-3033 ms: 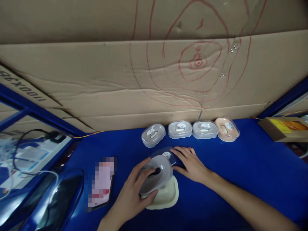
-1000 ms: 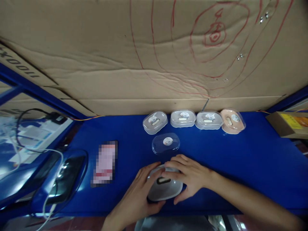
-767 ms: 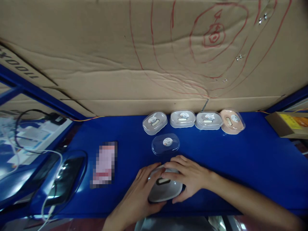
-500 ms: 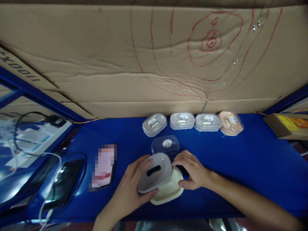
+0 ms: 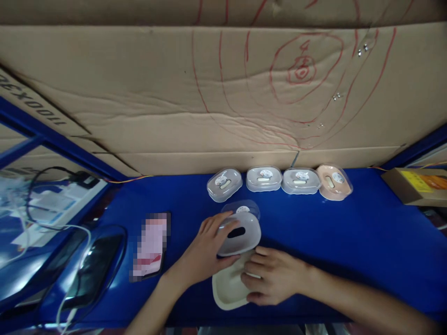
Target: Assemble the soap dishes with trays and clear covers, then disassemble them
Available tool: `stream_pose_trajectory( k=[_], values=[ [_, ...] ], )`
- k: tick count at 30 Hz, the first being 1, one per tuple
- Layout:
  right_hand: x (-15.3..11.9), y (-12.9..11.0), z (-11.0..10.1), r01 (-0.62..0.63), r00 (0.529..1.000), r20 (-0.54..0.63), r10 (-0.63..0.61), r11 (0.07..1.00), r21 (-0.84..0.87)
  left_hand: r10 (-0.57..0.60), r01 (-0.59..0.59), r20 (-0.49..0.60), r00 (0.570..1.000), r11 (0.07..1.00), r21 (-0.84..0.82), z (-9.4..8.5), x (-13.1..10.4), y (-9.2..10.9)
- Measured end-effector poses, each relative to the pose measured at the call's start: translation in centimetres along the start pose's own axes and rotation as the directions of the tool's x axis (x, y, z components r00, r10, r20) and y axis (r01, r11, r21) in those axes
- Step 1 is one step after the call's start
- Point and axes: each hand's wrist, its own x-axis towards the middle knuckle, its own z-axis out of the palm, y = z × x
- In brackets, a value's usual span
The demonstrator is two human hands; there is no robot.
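Looking down from the head view, you see your left hand [image 5: 206, 251] with its grip closed around a grey cover [image 5: 248, 243], the thumb along the near edge and the fingers reaching over the far left side. The cover is tilted, and a dark oval slot shows in its top. It sits above the far end of a cream tray [image 5: 226, 287], which rests on the blue worktop [image 5: 331, 242]; whether cover and tray touch there, you cannot tell. Your right hand [image 5: 275, 277] lies over the tray's right side, fingers curled inward and the thumb near the rim. A pale sliver shows between those fingers, but you cannot tell whether that grip is holding anything.

Just beyond the cover, and partly hidden by it, lies a clear lid [image 5: 231, 206] with a round label. Farther back, near the cardboard wall [image 5: 139, 97] with its red rings, stand three grey boxes [image 5: 264, 181] and a peach box [image 5: 334, 184], all under clear lids; the peach one is at the right end of the row. To your left lies a phone [image 5: 150, 246] with a blurred screen, and at the far right is a small carton [image 5: 412, 188] with a yellow patch
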Motion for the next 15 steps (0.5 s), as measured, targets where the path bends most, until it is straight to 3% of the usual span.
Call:
stream_pose_trajectory(
  k=[6,10,15],
  values=[
    [-1.5,-1.3,-0.6,-0.032,0.999,0.001,0.032,0.999,-0.018,0.009,-0.009,0.053,0.999,1.0,-0.009,1.0,0.3,1.1],
    [-1.6,-2.3,0.2,0.038,0.996,-0.076,-0.038,0.999,0.004,0.003,-0.002,0.06,0.998,1.0,-0.014,2.0,-1.0,2.1],
    [-1.1,-2.7,0.9,0.084,0.994,-0.077,-0.082,0.996,0.021,-0.033,0.028,0.079,0.996,0.998,0.058,2.6,-1.7,2.8]
  ],
)
